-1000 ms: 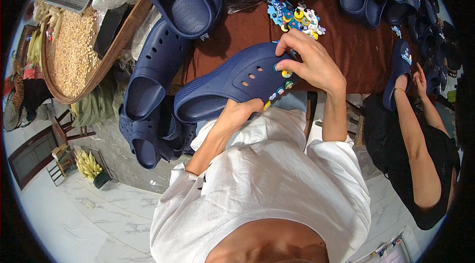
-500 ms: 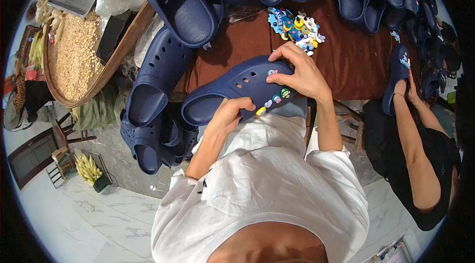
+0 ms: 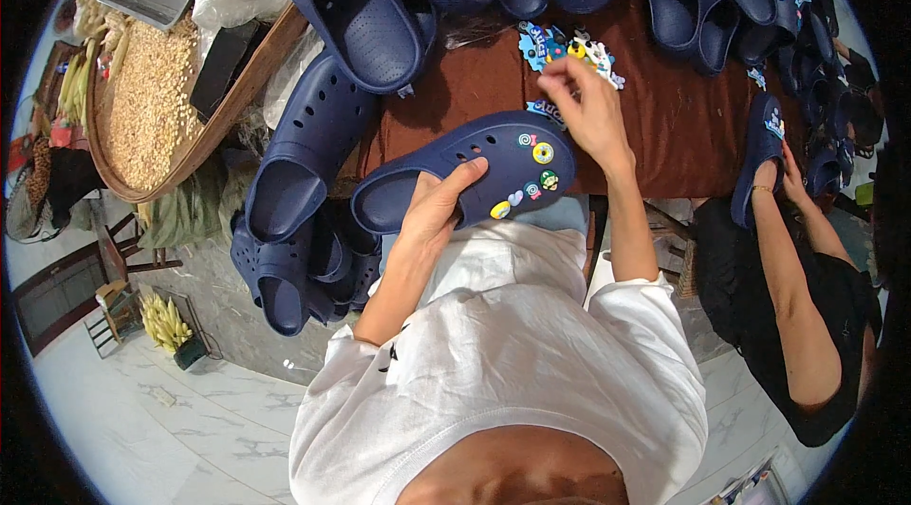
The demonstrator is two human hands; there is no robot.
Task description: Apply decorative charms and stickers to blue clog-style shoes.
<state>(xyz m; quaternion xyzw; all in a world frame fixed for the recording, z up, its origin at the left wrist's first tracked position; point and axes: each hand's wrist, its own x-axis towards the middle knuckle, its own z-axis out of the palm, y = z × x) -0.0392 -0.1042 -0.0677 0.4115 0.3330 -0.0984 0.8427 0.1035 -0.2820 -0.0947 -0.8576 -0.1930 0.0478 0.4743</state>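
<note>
Navy foam clog (image 3: 474, 168) studded with colourful charms rests over the brown cloth's (image 3: 664, 135) near edge, gripped underneath by the left hand (image 3: 436, 206); the right hand (image 3: 588, 106) reaches forward, fingertips pinching at the pile of small colourful charms (image 3: 569, 45).

Your clog (image 3: 474, 173) is matt, smooth navy foam-plastic; its charms (image 3: 543, 154) look glossy rubbery plastic. The worktop (image 3: 683, 125) carries matt brown cloth. Woven basket (image 3: 256, 78) at its left edge looks rough.
</note>
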